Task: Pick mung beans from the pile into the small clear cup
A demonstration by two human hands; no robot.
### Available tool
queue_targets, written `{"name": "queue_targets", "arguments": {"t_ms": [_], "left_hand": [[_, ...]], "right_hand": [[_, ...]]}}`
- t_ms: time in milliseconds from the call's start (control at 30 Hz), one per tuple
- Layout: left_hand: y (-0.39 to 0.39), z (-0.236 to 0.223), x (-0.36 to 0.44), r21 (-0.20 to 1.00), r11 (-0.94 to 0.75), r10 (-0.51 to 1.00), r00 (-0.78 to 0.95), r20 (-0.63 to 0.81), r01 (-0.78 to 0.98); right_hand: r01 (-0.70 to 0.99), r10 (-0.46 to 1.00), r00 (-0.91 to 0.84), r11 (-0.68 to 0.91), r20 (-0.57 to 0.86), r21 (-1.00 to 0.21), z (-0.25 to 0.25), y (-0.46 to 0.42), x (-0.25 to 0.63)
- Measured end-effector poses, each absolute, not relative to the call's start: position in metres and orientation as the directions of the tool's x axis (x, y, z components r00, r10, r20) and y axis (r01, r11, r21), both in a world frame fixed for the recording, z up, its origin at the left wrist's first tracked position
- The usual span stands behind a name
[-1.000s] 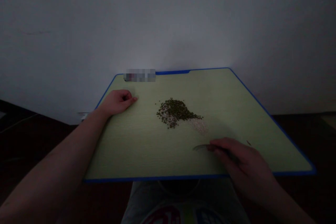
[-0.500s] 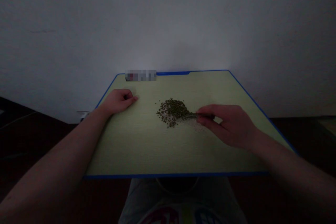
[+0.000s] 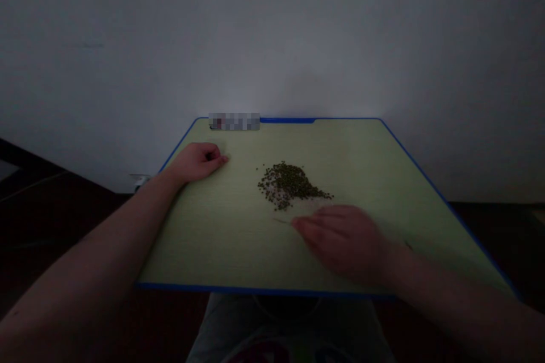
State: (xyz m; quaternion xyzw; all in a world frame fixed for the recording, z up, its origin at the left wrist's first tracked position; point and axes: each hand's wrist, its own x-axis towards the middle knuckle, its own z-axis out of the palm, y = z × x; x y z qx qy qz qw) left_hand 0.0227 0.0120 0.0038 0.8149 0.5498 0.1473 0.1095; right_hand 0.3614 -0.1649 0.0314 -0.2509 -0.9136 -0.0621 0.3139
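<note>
A heap of small green beans [image 3: 293, 180], mixed with paler grains [image 3: 272, 181] on its left, lies mid-table with a tail toward the right. Just in front of it, my right hand [image 3: 340, 238] is closed with its fingertips pinched together. A thin, pale, stick-like tip [image 3: 281, 220] pokes out leftward from that pinch; motion blur and the fingers hide the rest of it. My left hand [image 3: 200, 161] rests on the table left of the heap, fingers curled in a loose fist, with nothing visible in it.
The light table [image 3: 204, 249] has a blue edge all round. A pixelated strip [image 3: 234, 121] is at its back left edge. A pale wall [image 3: 272, 39] rises directly behind. A small dark speck [image 3: 409, 245] shows beside my right wrist.
My right hand has moved from the heap's right edge toward me and left, and has turned. The heap's right side, covered before, now shows a trailing tail. My left hand stays put.
</note>
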Motion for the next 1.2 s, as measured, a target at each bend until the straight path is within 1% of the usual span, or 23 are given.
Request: {"name": "queue_targets", "arguments": {"t_ms": [67, 100, 167, 233, 267, 367, 467, 633, 767, 1067, 1200], "left_hand": [[0.012, 0.005, 0.023, 0.337, -0.365, 0.931, 0.348, 0.113, 0.868], [0.012, 0.006, 0.023, 0.337, -0.366, 0.930, 0.349, 0.112, 0.867], [0.011, 0.007, 0.024, 0.337, -0.374, 0.927, 0.359, 0.108, 0.864], [0.011, 0.007, 0.024, 0.331, -0.377, 0.925, 0.367, 0.095, 0.865], [0.011, 0.007, 0.024, 0.333, -0.378, 0.925, 0.368, 0.095, 0.864], [0.011, 0.006, 0.024, 0.342, -0.388, 0.921, 0.372, 0.115, 0.856], [0.011, 0.005, 0.025, 0.341, -0.389, 0.921, 0.372, 0.117, 0.856], [0.012, 0.003, 0.024, 0.342, -0.375, 0.927, 0.361, 0.105, 0.862], [0.013, 0.003, 0.023, 0.337, -0.385, 0.922, 0.370, 0.112, 0.859], [0.013, 0.002, 0.022, 0.364, -0.377, 0.925, 0.363, 0.108, 0.852], [0.014, 0.002, 0.022, 0.366, -0.376, 0.926, 0.362, 0.107, 0.851]], "right_hand": [[0.444, 0.337, -0.764, 0.893, 0.550, 0.069, 0.035, -0.179, 0.350], [0.458, 0.339, -0.769, 0.883, 0.542, 0.098, 0.035, -0.187, 0.343], [0.499, 0.384, -0.772, 0.860, 0.506, 0.108, 0.030, -0.203, 0.326], [0.526, 0.418, -0.761, 0.845, 0.497, 0.094, 0.019, -0.215, 0.307], [0.578, 0.475, -0.722, 0.813, 0.504, 0.062, 0.013, -0.218, 0.298], [0.697, 0.630, -0.643, 0.717, 0.435, -0.006, -0.001, -0.218, 0.274], [0.769, 0.715, -0.573, 0.638, 0.401, -0.037, -0.005, -0.213, 0.260], [0.802, 0.759, -0.531, 0.594, 0.376, -0.066, 0.000, -0.208, 0.257], [0.821, 0.776, -0.507, 0.567, 0.376, -0.062, 0.004, -0.206, 0.267], [0.862, 0.780, -0.452, 0.507, 0.433, -0.014, 0.003, -0.209, 0.293], [0.857, 0.768, -0.445, 0.515, 0.460, -0.031, 0.002, -0.211, 0.307]]}}
